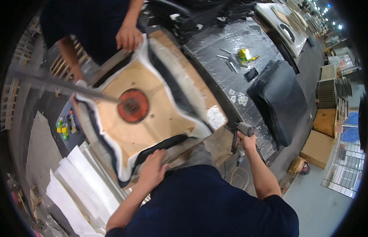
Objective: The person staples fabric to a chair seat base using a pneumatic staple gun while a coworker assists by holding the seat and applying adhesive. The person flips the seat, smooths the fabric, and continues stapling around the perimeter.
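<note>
A tan wooden board [113,89] with white padding and black cover material [168,143] around its edges lies on the work table, underside up. A round red-orange disc [133,105] on the end of a rod presses on its middle. At the near edge, my left hand [151,170] touches the black material, its fingers stretched and thumb apart. My right hand [248,141] grips a grey staple gun [245,128] with a hose below it, held off to the right of the board.
Opposite, a co-worker's hand [129,37] rests on the board's far corner. To the right, a plastic-covered table [215,41] bears a stack of black covers [284,102] and a yellow-green box [245,56]. White sheets [79,179] stand at the lower left.
</note>
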A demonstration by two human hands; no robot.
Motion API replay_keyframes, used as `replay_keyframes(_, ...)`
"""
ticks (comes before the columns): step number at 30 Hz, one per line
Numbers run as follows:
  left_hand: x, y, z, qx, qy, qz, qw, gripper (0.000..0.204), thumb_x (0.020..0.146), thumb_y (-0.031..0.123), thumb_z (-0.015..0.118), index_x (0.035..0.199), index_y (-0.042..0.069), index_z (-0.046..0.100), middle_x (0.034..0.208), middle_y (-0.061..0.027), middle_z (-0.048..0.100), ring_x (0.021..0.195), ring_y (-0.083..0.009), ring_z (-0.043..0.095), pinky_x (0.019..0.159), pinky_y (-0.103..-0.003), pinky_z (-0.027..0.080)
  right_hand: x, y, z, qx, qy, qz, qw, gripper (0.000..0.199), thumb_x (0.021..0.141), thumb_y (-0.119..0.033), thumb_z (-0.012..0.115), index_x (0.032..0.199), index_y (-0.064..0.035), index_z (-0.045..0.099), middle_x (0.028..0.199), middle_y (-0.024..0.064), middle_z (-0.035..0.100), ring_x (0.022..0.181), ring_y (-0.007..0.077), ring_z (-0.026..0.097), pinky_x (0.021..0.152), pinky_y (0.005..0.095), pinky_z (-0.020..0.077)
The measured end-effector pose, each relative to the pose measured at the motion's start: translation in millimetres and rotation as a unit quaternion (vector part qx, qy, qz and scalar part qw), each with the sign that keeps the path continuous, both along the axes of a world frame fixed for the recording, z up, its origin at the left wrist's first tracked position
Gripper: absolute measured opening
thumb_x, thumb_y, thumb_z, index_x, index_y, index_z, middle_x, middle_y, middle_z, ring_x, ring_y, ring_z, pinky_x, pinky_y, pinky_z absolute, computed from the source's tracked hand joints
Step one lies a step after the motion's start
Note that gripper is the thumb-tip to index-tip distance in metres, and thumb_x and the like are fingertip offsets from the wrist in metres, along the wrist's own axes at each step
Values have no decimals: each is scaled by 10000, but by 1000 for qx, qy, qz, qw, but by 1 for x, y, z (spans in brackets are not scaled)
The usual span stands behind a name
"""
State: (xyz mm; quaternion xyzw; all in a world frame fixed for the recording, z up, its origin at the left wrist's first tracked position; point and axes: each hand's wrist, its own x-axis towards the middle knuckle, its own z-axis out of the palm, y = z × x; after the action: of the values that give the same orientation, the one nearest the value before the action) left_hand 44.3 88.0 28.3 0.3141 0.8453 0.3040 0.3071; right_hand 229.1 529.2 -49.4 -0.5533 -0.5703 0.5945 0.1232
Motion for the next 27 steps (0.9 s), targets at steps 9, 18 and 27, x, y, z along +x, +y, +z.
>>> replay_keyframes(9, 73, 57, 24, -243, 116, 269, 925, 604, 989, 259, 746, 1528, 41, 582, 1636, -199, 515, 1557, -474, 404, 1295, -633, 249, -87, 205, -112, -109, -128, 121, 978, 354, 861, -157, 933, 1159, -60, 767, 1005, 73, 750, 771, 222, 697, 678, 408, 575)
replay_keyframes(18, 88, 129, 26, -311, 87, 405, 855, 570, 1040, 332, 720, 1543, 93, 596, 1668, -250, 436, 1583, -529, 331, 1279, -655, 260, -151, 307, -207, -254, -70, 151, 953, 253, 949, -201, 886, 1132, -84, 756, 894, 29, 684, 770, 204, 653, 674, 390, 534)
replay_keyframes(27, 73, 156, 20, -322, 53, 423, 845, 628, 1059, 371, 703, 1585, 81, 522, 1734, -281, 323, 1622, -559, 234, 1311, -672, 176, -141, 362, -254, -218, -18, 49, 975, 314, 1021, -159, 810, 1282, 0, 738, 1099, 99, 753, 949, 264, 722, 809, 445, 596)
